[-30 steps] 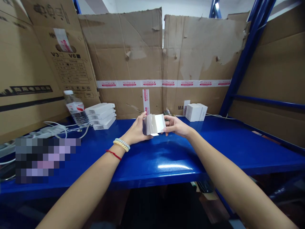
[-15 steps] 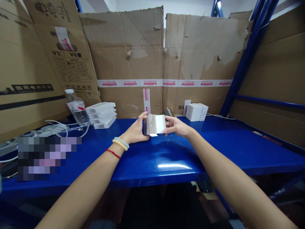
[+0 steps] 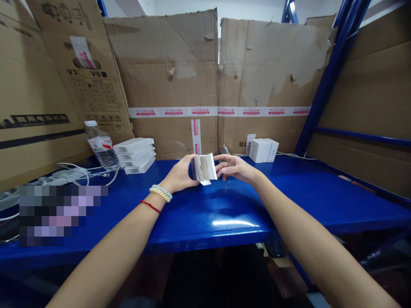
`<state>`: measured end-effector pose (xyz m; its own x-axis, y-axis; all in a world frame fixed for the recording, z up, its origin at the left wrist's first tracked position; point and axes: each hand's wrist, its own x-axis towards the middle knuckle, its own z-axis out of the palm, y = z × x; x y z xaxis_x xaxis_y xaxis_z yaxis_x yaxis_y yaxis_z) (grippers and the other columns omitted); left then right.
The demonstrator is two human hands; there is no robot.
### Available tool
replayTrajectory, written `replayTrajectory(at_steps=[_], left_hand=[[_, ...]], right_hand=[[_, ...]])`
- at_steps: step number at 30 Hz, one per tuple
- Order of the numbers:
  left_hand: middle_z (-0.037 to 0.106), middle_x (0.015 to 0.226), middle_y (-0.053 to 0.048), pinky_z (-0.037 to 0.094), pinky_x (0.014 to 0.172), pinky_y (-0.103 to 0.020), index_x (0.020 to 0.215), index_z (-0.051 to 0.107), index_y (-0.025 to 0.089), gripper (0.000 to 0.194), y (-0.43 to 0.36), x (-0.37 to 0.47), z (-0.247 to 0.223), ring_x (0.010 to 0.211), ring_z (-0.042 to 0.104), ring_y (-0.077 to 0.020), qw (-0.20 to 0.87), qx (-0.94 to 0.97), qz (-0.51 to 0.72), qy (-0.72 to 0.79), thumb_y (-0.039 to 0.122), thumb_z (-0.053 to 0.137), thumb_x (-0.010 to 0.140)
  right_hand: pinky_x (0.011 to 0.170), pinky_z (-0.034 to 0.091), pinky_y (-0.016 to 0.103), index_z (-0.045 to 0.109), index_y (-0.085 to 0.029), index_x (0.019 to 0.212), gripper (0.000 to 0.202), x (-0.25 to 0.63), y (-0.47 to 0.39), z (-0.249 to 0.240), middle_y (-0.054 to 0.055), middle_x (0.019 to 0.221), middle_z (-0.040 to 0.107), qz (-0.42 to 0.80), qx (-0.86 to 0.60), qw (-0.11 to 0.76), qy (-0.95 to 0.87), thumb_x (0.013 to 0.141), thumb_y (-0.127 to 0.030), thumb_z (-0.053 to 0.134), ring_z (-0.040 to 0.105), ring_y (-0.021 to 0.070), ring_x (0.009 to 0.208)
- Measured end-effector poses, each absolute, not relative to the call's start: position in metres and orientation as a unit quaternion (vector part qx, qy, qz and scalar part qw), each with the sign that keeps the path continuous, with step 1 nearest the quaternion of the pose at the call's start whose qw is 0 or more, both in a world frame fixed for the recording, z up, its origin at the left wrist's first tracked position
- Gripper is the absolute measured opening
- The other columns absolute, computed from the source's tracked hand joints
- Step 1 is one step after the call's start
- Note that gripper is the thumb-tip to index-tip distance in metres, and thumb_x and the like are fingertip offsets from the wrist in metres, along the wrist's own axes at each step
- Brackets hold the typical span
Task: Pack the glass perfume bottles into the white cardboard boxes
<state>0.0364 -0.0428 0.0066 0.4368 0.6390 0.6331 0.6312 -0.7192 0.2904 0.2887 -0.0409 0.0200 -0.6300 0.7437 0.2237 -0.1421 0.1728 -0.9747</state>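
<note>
A small white carton [image 3: 201,170] with its end flaps unfolded is held above the blue table in the middle of the view. My left hand [image 3: 183,174] is wrapped round its left side, thumb below and fingers above. The carton's open end faces me, and its inside looks pale; I cannot see anything in it. At the carton's right, my right hand [image 3: 238,168] has its fingers apart, with the index fingertip at the flap's outer side. Whether that fingertip presses on the flap is hard to tell.
A stack of several flat white boxes [image 3: 136,155] stands at the left, beside a water bottle [image 3: 101,147] and white cables [image 3: 72,173]. White boxes [image 3: 263,150] and a bell-like metal object [image 3: 224,149] stand at the back. Cardboard sheets [image 3: 170,85] wall the blue table [image 3: 289,192].
The carton's right flap has swung toward upright, showing more of the inside. My right hand has loosened from the flap and spread its fingers. The whole view has shifted slightly.
</note>
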Motion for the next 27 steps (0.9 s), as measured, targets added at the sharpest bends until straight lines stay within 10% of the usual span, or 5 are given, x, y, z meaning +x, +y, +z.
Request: replayTrajectory(at_steps=[13, 27], left_hand=[[0.062, 0.121, -0.012, 0.053, 0.088, -0.039, 0.126, 0.045, 0.016, 0.082, -0.029, 0.007, 0.013, 0.098, 0.066, -0.0248, -0.043, 0.724, 0.487, 0.487, 0.033, 0.083, 0.055], [0.062, 0.122, -0.013, 0.052, 0.091, -0.041, 0.125, 0.047, 0.017, 0.081, -0.03, 0.012, 0.015, 0.107, 0.063, -0.0296, -0.074, 0.71, 0.453, 0.534, 0.036, 0.082, 0.054]], right_hand=[[0.044, 0.033, 0.022, 0.06, -0.016, 0.075, 0.022, 0.326, -0.012, 0.02, -0.002, 0.054, 0.061, 0.309, -0.436, 0.662, -0.526, 0.057, -0.029, 0.065, 0.045, 0.0074, 0.042], [0.065, 0.049, 0.028, 0.066, -0.015, 0.076, 0.015, 0.358, 0.009, -0.005, 0.004, 0.066, 0.068, 0.153, -0.637, 0.479, -0.584, 0.064, -0.017, 0.057, 0.062, 0.0166, 0.063]])
